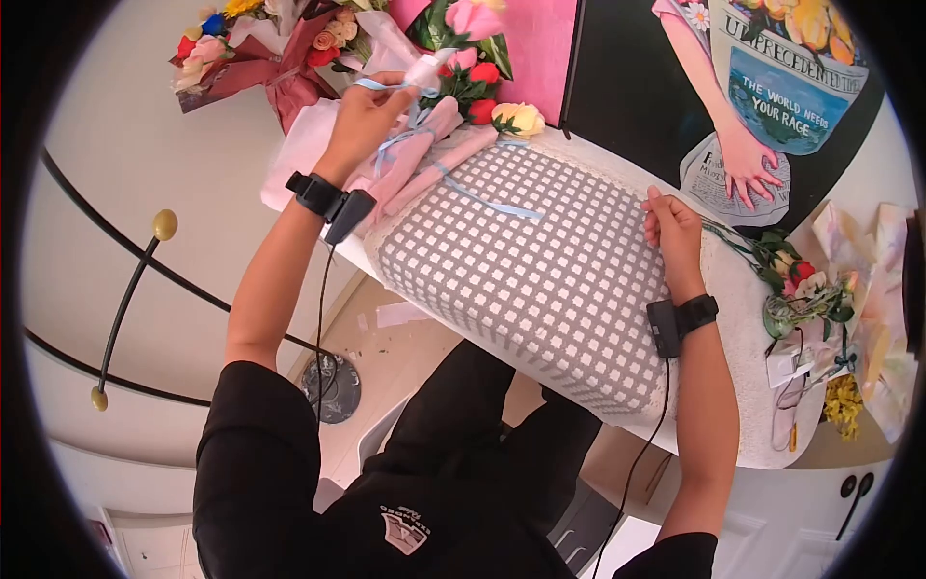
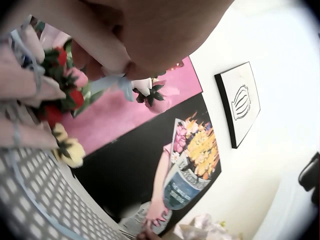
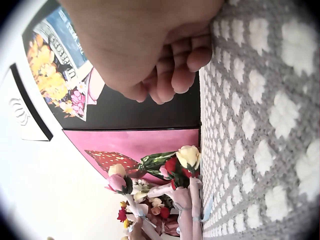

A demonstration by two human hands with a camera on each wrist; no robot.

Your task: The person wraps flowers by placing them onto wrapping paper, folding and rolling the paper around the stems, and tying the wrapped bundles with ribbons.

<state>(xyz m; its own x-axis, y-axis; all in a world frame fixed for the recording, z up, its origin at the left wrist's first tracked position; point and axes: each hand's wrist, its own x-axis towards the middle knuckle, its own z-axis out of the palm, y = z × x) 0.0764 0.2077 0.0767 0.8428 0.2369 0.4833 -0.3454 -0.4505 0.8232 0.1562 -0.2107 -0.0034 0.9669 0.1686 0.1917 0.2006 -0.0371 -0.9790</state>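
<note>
My left hand (image 1: 365, 125) pinches a wrapped rose by its pale wrapping (image 1: 422, 71), raised at the back left. A pink bloom (image 1: 475, 17) tops it, and a light blue ribbon (image 1: 384, 87) runs by the fingers. Below lie other wrapped roses in pink paper (image 1: 453, 166), with red blooms (image 1: 482, 111) and a cream bloom (image 1: 521, 119). My right hand (image 1: 675, 232) is at the right side of the grey-and-white checked cloth (image 1: 521, 261). Its fingers (image 3: 182, 75) curl loosely, holding nothing. The left wrist view shows the left hand (image 2: 165, 35) large, covering much of the wrapping.
A larger bouquet in dark red paper (image 1: 294, 92) stands at the back left. Pink and black picture panels (image 1: 627, 125) line the back. Loose flowers (image 1: 801, 280), a pair of glasses (image 1: 789, 396) and yellow blossoms (image 1: 843, 410) are at the right end. A black metal rack (image 1: 125, 309) is at the left.
</note>
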